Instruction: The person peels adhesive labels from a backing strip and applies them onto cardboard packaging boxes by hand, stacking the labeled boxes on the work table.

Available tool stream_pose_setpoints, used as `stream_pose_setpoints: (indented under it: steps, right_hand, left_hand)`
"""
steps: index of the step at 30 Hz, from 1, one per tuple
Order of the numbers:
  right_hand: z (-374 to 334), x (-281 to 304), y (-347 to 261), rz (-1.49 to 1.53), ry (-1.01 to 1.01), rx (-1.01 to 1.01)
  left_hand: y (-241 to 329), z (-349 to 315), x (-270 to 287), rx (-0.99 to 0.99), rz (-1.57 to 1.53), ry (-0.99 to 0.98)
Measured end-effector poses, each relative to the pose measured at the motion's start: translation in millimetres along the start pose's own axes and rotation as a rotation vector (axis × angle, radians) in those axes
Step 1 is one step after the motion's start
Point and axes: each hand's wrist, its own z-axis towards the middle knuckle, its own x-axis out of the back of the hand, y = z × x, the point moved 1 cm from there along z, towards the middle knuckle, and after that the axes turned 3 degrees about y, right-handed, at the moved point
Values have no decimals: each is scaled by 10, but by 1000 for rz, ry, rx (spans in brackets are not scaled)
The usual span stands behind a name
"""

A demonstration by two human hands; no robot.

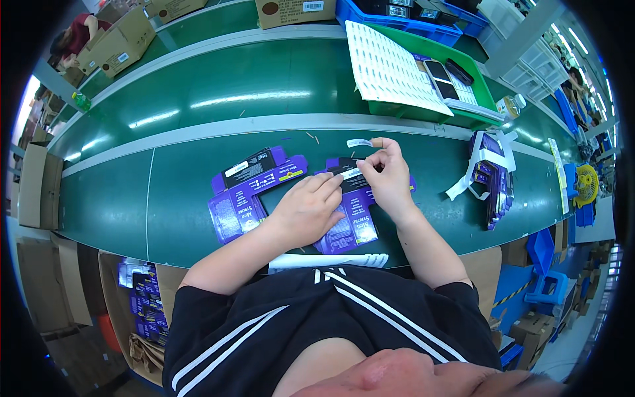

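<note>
A flattened purple and black carton (344, 228) lies on the green table in front of me. My left hand (307, 206) rests flat across it, fingers stretched out, the fingertips by a small white label (349, 173) on the carton's black panel. At that label's right end my right hand (389, 177) is closed, thumb and finger pinched on its edge. A second white label (359, 143) clings to a raised fingertip of the same hand. Beside my left hand lies another flattened purple carton (231, 208), with a white label on its black panel.
To the right sits a stack of purple cartons (493, 175) wrapped with white strips. Behind it, a green bin (479, 69) holds label sheets (390, 66) and a phone (440, 78). A rolled white sheet (327, 261) lies at the near edge. Another person (83, 33) works far left.
</note>
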Motion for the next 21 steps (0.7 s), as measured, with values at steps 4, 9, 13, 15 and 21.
stream_pose_setpoints:
  steps: [4,9,13,15,21]
  right_hand:
    - [10,11,97,-69,-2,50]
    - [15,58,125,-43,27,12]
    - [24,165,147,-26,-25,78]
    - [37,268,166,-28,-87,161]
    - [92,725,-128,-584,-503,513]
  left_hand:
    - [13,40,10,-21,10,-33]
    - [2,202,28,-74,45,-119]
    - [8,344,-63,-87,46,-141]
    - [14,377,-110,-84,36,-139]
    - [-12,176,-36,109,-13,-149]
